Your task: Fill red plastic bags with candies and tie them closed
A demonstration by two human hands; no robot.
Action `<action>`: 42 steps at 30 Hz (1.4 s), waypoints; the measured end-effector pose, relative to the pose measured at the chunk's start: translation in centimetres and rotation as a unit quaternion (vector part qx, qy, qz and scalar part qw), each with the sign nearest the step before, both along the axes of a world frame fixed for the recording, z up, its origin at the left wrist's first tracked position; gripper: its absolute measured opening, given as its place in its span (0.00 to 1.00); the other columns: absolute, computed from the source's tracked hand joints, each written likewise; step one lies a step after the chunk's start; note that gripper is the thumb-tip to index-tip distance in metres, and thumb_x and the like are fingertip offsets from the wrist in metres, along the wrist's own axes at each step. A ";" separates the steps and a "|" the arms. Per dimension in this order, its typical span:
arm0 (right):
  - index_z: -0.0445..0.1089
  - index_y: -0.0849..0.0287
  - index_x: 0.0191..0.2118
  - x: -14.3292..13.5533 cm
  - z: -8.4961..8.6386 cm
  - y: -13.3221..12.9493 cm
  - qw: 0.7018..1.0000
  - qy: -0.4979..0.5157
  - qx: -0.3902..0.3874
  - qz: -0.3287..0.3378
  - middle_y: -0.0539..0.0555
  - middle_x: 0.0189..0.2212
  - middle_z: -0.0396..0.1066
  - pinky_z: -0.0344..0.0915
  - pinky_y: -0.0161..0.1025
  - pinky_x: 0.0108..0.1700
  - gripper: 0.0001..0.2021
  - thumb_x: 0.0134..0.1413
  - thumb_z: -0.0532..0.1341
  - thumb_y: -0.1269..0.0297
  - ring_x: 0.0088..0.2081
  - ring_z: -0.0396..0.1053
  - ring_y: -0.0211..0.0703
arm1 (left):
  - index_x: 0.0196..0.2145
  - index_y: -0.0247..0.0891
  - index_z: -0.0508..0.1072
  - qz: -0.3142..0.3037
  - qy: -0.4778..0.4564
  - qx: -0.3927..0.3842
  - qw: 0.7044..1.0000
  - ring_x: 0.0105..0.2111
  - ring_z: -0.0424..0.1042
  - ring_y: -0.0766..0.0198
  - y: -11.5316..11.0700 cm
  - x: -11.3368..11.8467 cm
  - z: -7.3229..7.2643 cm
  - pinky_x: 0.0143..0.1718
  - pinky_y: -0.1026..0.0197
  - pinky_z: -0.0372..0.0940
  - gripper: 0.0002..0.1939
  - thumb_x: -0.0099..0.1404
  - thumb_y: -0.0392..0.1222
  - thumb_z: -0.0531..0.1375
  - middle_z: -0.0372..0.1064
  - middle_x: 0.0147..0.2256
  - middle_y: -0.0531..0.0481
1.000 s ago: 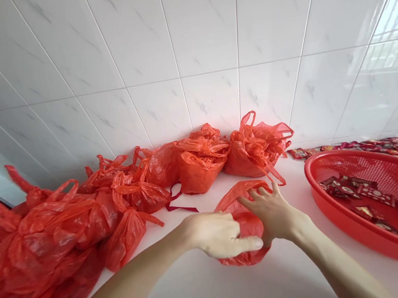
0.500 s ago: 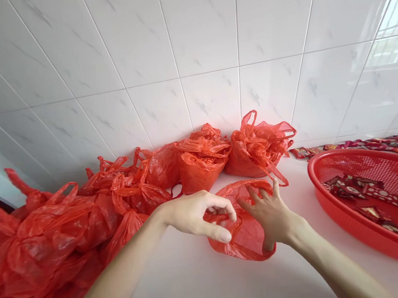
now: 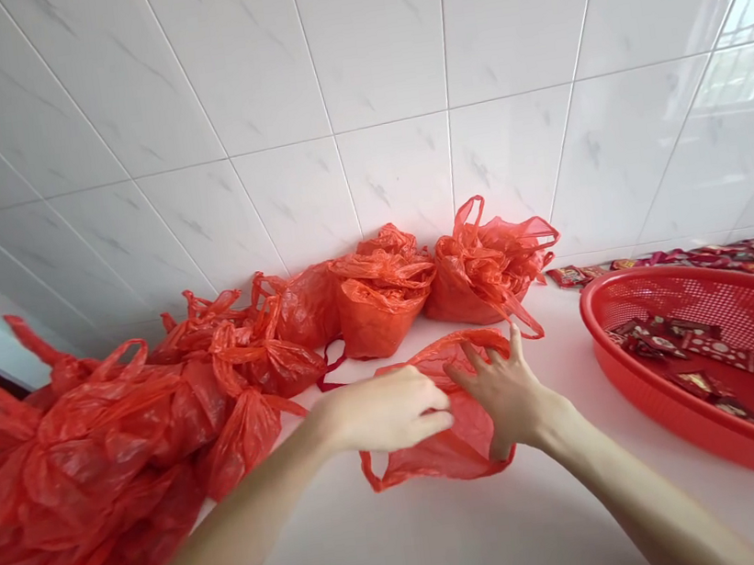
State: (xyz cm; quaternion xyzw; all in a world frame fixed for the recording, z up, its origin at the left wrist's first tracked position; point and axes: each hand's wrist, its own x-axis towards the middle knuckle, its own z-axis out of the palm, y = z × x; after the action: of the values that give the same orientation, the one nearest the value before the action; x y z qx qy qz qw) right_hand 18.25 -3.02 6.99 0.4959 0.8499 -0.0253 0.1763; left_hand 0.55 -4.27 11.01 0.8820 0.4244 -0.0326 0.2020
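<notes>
A thin red plastic bag (image 3: pixel 441 455) lies on the white tabletop with its mouth spread wide. My left hand (image 3: pixel 390 410) is over the bag's left side, fingers curled together on the film; the fingertips are partly hidden. One loop handle of the bag sticks out below that hand. On the right side of the mouth, my right hand (image 3: pixel 506 390) has its fingers spread, the thumb reaching down inside against the rim. The inside of the bag is partly covered by both hands.
Several filled red bags (image 3: pixel 387 309) stand along the tiled wall (image 3: pixel 396 169), with a big heap of tied bags (image 3: pixel 93 449) on the left. A red perforated basket (image 3: pixel 704 443) at the right holds small wrapped packets (image 3: pixel 713 354). More packets (image 3: pixel 693 257) lie behind it.
My left hand has turned palm down and closed its fingers. The bag's left side and handle have spread out to the left. My right hand stays spread at the mouth.
</notes>
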 end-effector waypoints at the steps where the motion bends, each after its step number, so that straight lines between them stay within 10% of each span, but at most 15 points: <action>1: 0.47 0.57 0.74 0.0 0.2 -0.1 1.000 0.000 -0.001 0.005 0.77 0.73 0.40 0.29 0.83 0.62 0.62 0.34 0.78 0.55 0.68 0.52 0.81 | 0.23 0.40 0.68 -0.025 0.035 0.002 0.999 0.24 0.68 0.61 0.2 1.0 -1.0 0.26 0.60 0.57 0.13 0.66 0.36 0.54 0.69 0.24 0.51; 7: 0.75 0.54 0.56 0.8 0.9 0.1 0.999 0.036 -0.020 0.030 0.64 0.55 0.74 0.31 0.80 0.65 0.31 0.44 0.74 0.52 0.59 0.67 0.70 | 0.26 0.39 0.72 0.083 0.177 0.035 0.980 0.33 0.75 0.52 3.5 2.0 -6.1 0.30 0.57 0.62 0.12 0.62 0.28 0.54 0.73 0.29 0.46; 14: 0.79 0.60 0.41 1.6 1.1 0.9 0.995 0.074 0.067 0.021 0.64 0.47 0.77 0.34 0.79 0.65 0.11 0.49 0.68 0.71 0.51 0.71 0.64 | 0.27 0.37 0.72 0.068 0.213 0.010 0.975 0.39 0.77 0.48 3.9 0.5 -5.8 0.35 0.56 0.68 0.05 0.53 0.30 0.63 0.76 0.36 0.41; 20: 0.76 0.57 0.34 1.0 0.9 0.4 0.961 0.196 0.081 0.177 0.50 0.28 0.75 0.42 0.63 0.70 0.17 0.57 0.52 0.81 0.36 0.73 0.43 | 0.31 0.36 0.74 0.028 0.238 -0.038 0.970 0.32 0.76 0.52 3.6 1.9 -5.4 0.33 0.57 0.69 0.07 0.51 0.36 0.66 0.75 0.30 0.47; 30: 0.78 0.65 0.47 -1.2 -3.5 2.9 1.000 -0.011 0.013 0.026 0.64 0.42 0.80 0.22 0.74 0.68 0.13 0.57 0.62 0.72 0.48 0.75 0.58 | 0.48 0.31 0.75 0.044 0.284 -0.038 0.957 0.47 0.77 0.43 3.2 2.1 -5.5 0.44 0.54 0.72 0.24 0.50 0.31 0.65 0.77 0.46 0.33; 37: 0.76 0.60 0.49 -0.6 -2.9 2.9 0.998 -0.044 -0.030 -0.015 0.62 0.46 0.79 0.25 0.83 0.62 0.21 0.53 0.56 0.82 0.49 0.75 0.60 | 0.27 0.33 0.76 0.054 0.318 -0.048 0.945 0.36 0.78 0.46 3.1 0.5 -4.4 0.36 0.54 0.70 0.02 0.53 0.32 0.63 0.78 0.33 0.36; 42: 0.75 0.60 0.48 0.6 -0.8 2.2 0.999 -0.001 -0.033 0.007 0.58 0.39 0.79 0.32 0.77 0.66 0.20 0.49 0.60 0.81 0.47 0.75 0.55 | 0.26 0.36 0.75 0.031 0.290 -0.041 0.956 0.30 0.75 0.52 2.8 0.2 -3.3 0.28 0.57 0.63 0.05 0.58 0.37 0.60 0.76 0.30 0.41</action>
State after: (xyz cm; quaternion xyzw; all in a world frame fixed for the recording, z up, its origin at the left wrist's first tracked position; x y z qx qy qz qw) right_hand 18.81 -0.84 6.16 0.4840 0.8519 -0.0515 0.1935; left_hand 0.80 -1.44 7.70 0.8121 0.4903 -0.2977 0.1069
